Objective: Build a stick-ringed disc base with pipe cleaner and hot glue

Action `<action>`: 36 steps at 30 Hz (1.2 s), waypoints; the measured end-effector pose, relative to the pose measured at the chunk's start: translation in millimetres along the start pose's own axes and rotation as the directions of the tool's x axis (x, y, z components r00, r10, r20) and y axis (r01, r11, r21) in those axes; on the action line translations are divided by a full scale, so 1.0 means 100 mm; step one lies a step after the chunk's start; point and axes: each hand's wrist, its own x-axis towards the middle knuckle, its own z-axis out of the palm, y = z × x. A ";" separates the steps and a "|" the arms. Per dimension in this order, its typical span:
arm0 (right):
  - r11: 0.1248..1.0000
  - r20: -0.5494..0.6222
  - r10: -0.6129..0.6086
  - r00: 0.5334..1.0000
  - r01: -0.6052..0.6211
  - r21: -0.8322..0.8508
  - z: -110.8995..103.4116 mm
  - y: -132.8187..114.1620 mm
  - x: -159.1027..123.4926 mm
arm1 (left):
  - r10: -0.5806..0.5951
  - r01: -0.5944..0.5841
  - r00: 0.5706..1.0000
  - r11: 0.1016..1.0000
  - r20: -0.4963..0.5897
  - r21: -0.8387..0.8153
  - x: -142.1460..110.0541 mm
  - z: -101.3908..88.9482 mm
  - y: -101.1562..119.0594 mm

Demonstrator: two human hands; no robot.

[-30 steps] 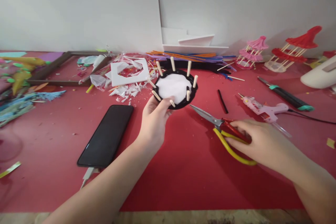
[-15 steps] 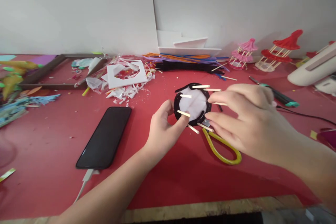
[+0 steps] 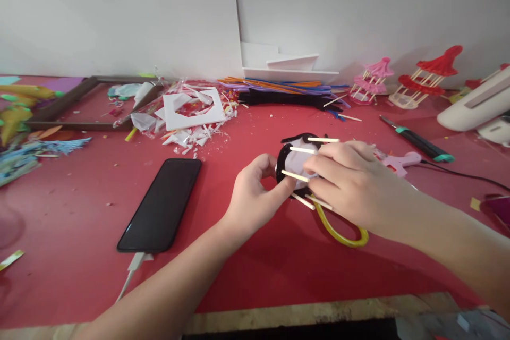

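My left hand (image 3: 253,194) is closed on the left edge of a round white foam disc (image 3: 295,162), its thumb at the near side. Black fuzzy pipe cleaner (image 3: 281,162) runs along the disc's rim. Several short wooden sticks (image 3: 295,176) stand out from the rim, tilted toward the right. My right hand (image 3: 354,186) has its fingers bent together among the sticks at the disc's right side. Its fingertips are partly hidden, so what they pinch cannot be made out. Under the disc and right hand lie scissors with a yellow handle (image 3: 342,239), blades covered.
A phone (image 3: 160,204) on a white cable lies left. Behind are foam scraps (image 3: 175,114), a brown frame (image 3: 75,126) and pipe cleaners (image 3: 279,98). Pink (image 3: 370,82) and red (image 3: 422,82) stick towers, a cutter (image 3: 422,143) and a pink glue gun (image 3: 400,163) are at right.
Both hands and the disc have shifted slightly right. The disc is turned, with its sticks leaning further right. My right fingers have drawn together and moved in over it, uncovering the glue gun.
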 end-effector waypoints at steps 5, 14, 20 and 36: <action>0.998 0.029 -0.047 0.998 0.048 -0.030 0.01 0.00 -0.01 | -0.012 0.012 0.999 1.000 0.036 0.009 0.00 0.02 -0.01; 0.999 0.048 -0.024 0.999 0.022 0.045 0.14 -0.01 -0.06 | 0.005 -0.006 1.000 0.997 0.008 0.081 0.00 0.05 -0.02; 0.997 0.034 -0.062 0.997 0.061 0.044 0.19 0.00 -0.06 | 0.048 -0.045 0.999 0.984 -0.010 0.175 -0.01 0.06 -0.04; 0.959 -0.141 0.033 0.989 0.008 0.284 0.12 0.21 -0.09 | -0.011 0.040 0.993 0.969 -0.117 0.245 0.05 -0.02 -0.12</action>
